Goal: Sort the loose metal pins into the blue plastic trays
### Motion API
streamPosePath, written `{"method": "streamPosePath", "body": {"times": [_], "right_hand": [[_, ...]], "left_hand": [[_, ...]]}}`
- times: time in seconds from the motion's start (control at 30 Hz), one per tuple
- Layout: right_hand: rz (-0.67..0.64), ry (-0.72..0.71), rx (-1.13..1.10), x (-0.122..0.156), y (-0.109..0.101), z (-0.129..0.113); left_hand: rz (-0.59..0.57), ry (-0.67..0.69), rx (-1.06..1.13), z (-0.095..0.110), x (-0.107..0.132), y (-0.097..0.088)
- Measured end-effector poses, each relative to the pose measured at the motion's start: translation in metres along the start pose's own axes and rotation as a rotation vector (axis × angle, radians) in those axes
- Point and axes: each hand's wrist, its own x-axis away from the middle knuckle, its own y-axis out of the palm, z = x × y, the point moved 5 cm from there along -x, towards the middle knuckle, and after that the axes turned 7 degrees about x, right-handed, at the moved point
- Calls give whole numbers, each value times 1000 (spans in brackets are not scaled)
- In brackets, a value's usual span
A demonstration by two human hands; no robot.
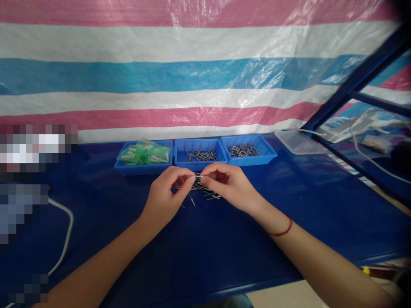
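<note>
My left hand (166,188) and my right hand (231,185) meet fingertip to fingertip above the blue table. Between them is a small silver blind rivet (198,176), its thin pin toward the left fingers and its thicker end at the right fingers. Both hands are closed in a pinch on it. Just below lies a loose pile of blind rivets (199,186), partly covered by my fingers. One separate rivet (192,200) rests nearer to me.
Three blue bins stand in a row behind my hands: the left bin (144,170) holds green and clear plastic packets, the middle bin (180,145) rivets, the right bin (268,150) small metal parts. A clear lid (297,143), a blue frame (340,85) and a white cable (69,226) flank them.
</note>
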Motion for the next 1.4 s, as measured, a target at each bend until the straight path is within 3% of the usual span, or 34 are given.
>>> {"method": "streamPosePath", "body": {"times": [0.27, 0.53, 0.6, 0.73, 0.8, 0.9, 0.97, 1.17, 1.3, 1.4], "right_hand": [[86, -84, 74, 4, -4, -11], [138, -171, 201, 5, -10, -18], [258, -186, 232, 2, -24, -19], [701, -248, 394, 0, -72, -15], [839, -264, 549, -2, -91, -9], [753, -249, 857, -13, -99, 5], [684, -219, 934, -18, -99, 13], [702, -220, 773, -14, -92, 8], [605, -216, 673, -11, -76, 3], [507, -247, 661, -9, -59, -2]], "left_hand": [[-35, -25, 14, -5, -1, 2], [-193, -53, -44, -4, 2, 10], [-205, -84, -68, -5, 2, 10], [-242, -64, -126, -5, 1, 12], [-275, -31, -168, -5, 0, 14], [-340, 7, -235, -4, -1, 16], [-390, 52, -303, -2, -1, 15], [-512, 155, -498, 7, -2, 7], [-588, 124, -633, 3, 2, 9], [-579, 95, -721, 1, 7, 15]]}}
